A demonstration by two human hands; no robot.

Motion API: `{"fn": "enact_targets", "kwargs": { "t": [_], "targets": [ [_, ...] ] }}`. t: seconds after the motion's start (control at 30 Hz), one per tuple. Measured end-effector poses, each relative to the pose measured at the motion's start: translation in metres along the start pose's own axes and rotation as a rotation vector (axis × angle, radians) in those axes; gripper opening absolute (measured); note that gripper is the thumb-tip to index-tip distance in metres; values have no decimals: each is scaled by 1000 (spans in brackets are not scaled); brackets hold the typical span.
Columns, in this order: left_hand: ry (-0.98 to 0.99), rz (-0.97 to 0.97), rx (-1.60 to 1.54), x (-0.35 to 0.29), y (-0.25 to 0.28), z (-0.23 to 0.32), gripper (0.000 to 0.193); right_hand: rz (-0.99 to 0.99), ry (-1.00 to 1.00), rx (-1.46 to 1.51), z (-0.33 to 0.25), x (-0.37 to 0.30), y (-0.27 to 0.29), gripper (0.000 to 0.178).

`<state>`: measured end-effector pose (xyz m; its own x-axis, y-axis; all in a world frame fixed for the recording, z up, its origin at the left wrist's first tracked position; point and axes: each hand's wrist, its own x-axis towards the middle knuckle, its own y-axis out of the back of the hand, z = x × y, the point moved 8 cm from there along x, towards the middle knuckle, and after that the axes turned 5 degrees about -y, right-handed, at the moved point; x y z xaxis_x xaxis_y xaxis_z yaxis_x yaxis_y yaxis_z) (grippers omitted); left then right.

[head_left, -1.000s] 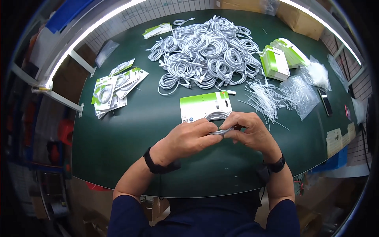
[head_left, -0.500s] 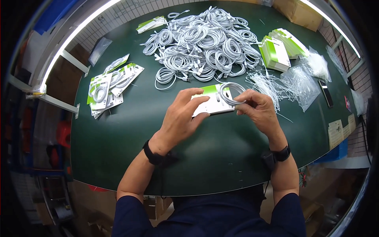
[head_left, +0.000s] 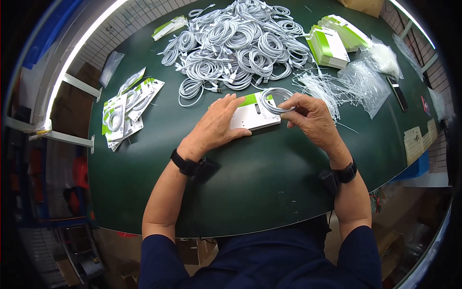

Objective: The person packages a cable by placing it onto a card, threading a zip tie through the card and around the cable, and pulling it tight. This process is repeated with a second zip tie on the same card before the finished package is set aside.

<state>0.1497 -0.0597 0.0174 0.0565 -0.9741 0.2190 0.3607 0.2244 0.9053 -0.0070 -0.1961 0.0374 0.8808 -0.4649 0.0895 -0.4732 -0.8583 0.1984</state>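
Observation:
My right hand (head_left: 312,119) pinches a coiled grey-white cable (head_left: 265,102) between thumb and fingers. The coil is held over the right end of a white-and-green packaging card (head_left: 255,119), which seems to be the top one of a small stack on the table. With its thumb along the near edge and its fingers at the far left corner, my left hand (head_left: 215,123) grips that card. Part of the card's left end is hidden under this hand. Beyond both hands rises a large heap of similar coiled cables (head_left: 240,43).
Cards with coils attached (head_left: 118,115) lie in a pile at the left. White cable ties (head_left: 320,94) spread to the right, beside clear plastic bags (head_left: 370,89) and stacked green-and-white cards (head_left: 329,45). A dark phone-like device (head_left: 398,94) lies near the green table's (head_left: 250,183) right edge.
My left hand has come down from above the card and taken hold of its left end. My right hand keeps the coiled cable over the card's right end. The whole view has shifted slightly.

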Motion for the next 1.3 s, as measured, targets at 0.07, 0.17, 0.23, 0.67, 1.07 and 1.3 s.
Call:
{"fn": "enact_targets", "kwargs": {
  "t": [0.07, 0.17, 0.23, 0.67, 1.07, 1.3],
  "targets": [
    [5, 1, 9, -1, 4, -1, 74, 8, -9, 16, 2, 2, 2, 16],
    [-40, -12, 67, 1, 4, 3, 57, 45, -18, 63, 4, 1, 6, 16],
    [-58, -9, 99, 2, 4, 4, 48, 56, -17, 80, 2, 0, 6, 17],
    [-179, 210, 428, -34, 37, 108, 10, 116, 238, 46, -42, -21, -11, 18],
    [-161, 378, 181, -44, 40, 91, 18, 181, 426, -158, -32, -19, -50, 16],
    [90, 514, -339, -79, 51, 107, 21, 223, 491, -173, -32, -19, -46, 17]
  ]
}}
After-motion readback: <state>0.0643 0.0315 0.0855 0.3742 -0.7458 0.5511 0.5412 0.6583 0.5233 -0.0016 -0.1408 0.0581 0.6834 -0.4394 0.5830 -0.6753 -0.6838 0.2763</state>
